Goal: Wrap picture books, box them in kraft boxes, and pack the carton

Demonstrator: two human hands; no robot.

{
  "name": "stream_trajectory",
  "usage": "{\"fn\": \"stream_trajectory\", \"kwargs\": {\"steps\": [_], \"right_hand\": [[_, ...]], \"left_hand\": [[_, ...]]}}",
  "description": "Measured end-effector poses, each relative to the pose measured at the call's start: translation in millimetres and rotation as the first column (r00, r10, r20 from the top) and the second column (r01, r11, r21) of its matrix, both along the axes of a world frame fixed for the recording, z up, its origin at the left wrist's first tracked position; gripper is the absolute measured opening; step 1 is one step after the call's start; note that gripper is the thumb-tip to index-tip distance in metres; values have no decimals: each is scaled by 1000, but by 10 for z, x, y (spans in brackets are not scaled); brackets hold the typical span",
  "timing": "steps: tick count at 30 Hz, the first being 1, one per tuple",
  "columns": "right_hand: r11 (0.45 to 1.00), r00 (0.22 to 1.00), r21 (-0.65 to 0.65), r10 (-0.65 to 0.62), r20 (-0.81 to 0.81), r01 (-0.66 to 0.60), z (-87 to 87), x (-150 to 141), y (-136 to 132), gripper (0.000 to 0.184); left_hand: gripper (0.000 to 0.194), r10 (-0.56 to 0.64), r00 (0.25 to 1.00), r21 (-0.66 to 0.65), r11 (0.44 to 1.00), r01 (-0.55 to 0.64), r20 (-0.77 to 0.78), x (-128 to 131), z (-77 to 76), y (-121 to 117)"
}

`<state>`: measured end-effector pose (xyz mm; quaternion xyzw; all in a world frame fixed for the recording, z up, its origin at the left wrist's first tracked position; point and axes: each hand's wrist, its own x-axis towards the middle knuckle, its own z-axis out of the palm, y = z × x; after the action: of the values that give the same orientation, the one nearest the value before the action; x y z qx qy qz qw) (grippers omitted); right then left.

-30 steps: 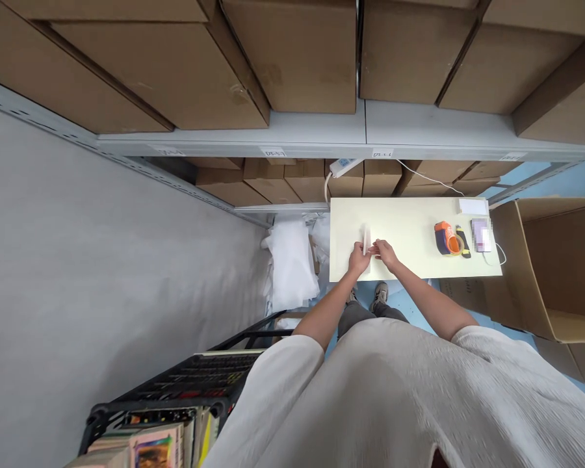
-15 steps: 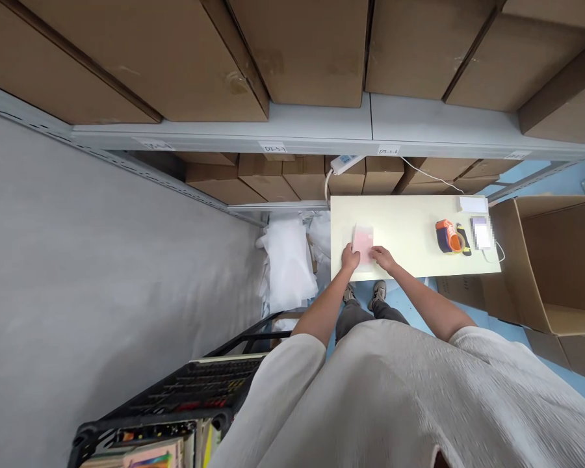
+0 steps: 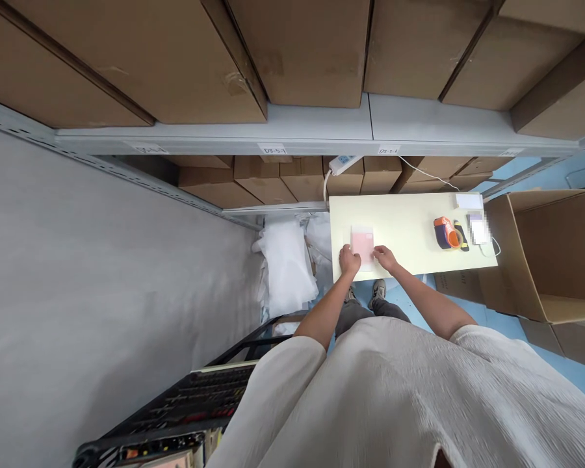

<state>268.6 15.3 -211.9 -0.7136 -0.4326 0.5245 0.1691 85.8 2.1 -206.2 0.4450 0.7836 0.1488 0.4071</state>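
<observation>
A flat pink packet (image 3: 363, 242), with a whitish sleeve-like border showing at its top and bottom, lies near the left end of the pale yellow table (image 3: 404, 221). My left hand (image 3: 350, 260) grips its lower left edge, thumb on top. At the right edge my right hand (image 3: 384, 257) is closed in a pinch; its fingertips touch the packet's side. Farther right on the table are an orange and dark blue tape dispenser (image 3: 443, 233) and a black and yellow cutter knife (image 3: 461, 236).
Cardboard boxes (image 3: 316, 52) fill the shelf above. A power strip (image 3: 345, 164) hangs behind the table. White packing sheets (image 3: 285, 260) lie left, a black crate (image 3: 175, 416) stands lower left, and an open carton (image 3: 526, 260) is at the right.
My left hand has shifted slightly left and lies flatter along the packet's edge. The packet is flatter and squarer to view. My right hand stays at its right edge.
</observation>
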Motion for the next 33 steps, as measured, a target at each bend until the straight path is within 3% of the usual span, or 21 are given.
{"fn": "stream_trajectory", "kwargs": {"steps": [7, 15, 18, 21, 25, 29, 33], "right_hand": [[997, 998, 42, -63, 2, 63, 45, 92, -68, 33], [983, 987, 86, -158, -39, 161, -2, 524, -16, 34], [986, 987, 81, -143, -75, 149, -16, 736, 18, 36], [989, 990, 97, -102, -98, 112, 4, 962, 51, 33], [977, 991, 181, -97, -90, 112, 81, 1379, 106, 29], [947, 991, 294, -124, -41, 130, 188, 2006, 169, 30], [937, 983, 315, -174, 51, 149, 276, 2701, 195, 29]], "left_hand": [[54, -109, 987, 46, 993, 105, 115, 57, 54, -5], [50, -171, 938, 28, 985, 170, 301, 468, 86, 85], [47, -212, 940, 35, 977, 210, 266, 619, 96, 115], [47, -239, 968, 47, 971, 236, 74, 775, 140, 143], [46, -279, 954, 73, 955, 287, -106, 1093, 238, 211], [44, -345, 933, 90, 931, 354, -102, 1540, 317, 322], [43, -420, 904, 109, 898, 426, -78, 1989, 337, 395]]}}
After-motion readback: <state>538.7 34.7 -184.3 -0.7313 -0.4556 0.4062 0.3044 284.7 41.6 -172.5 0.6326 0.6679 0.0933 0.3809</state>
